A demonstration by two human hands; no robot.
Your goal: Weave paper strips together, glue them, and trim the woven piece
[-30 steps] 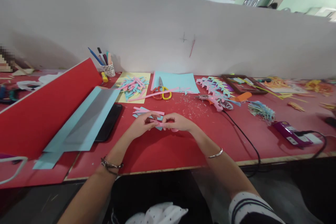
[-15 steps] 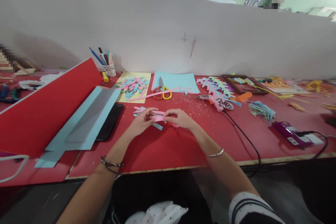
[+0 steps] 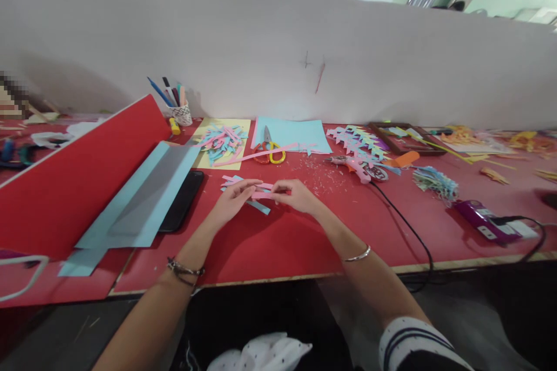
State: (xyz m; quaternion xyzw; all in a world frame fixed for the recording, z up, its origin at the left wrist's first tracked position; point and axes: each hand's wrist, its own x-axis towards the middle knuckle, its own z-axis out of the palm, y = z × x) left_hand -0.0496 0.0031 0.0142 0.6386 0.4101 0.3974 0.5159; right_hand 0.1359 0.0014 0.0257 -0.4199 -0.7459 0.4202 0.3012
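Observation:
Between my two hands is a pink paper strip point(image 3: 262, 195), held just above the red table. My left hand point(image 3: 236, 198) pinches its left end with thumb and fingers, and my right hand point(image 3: 295, 196) pinches the right end. Beneath and behind them lie a few loose strips, among them a blue paper strip point(image 3: 260, 207). Farther back, a heap of pink and blue strips point(image 3: 221, 144) rests on a yellow sheet point(image 3: 237, 164). Scissors point(image 3: 277, 153) with red and yellow handles lie open beside blue paper point(image 3: 300, 133).
At left, blue sheets point(image 3: 143, 200) lean on a red board point(image 3: 78, 179), partly over a black phone point(image 3: 180, 203). To the right are a pink glue gun point(image 3: 359, 171) with a trailing cord, a purple power strip point(image 3: 483, 221) and a paper fringe bundle point(image 3: 435, 181). A pen cup point(image 3: 181, 113) stands by the partition.
The pink strip, whose end curled below my right hand, now looks straighter between my hands. My fingers have shifted slightly; the other things on the table stay put.

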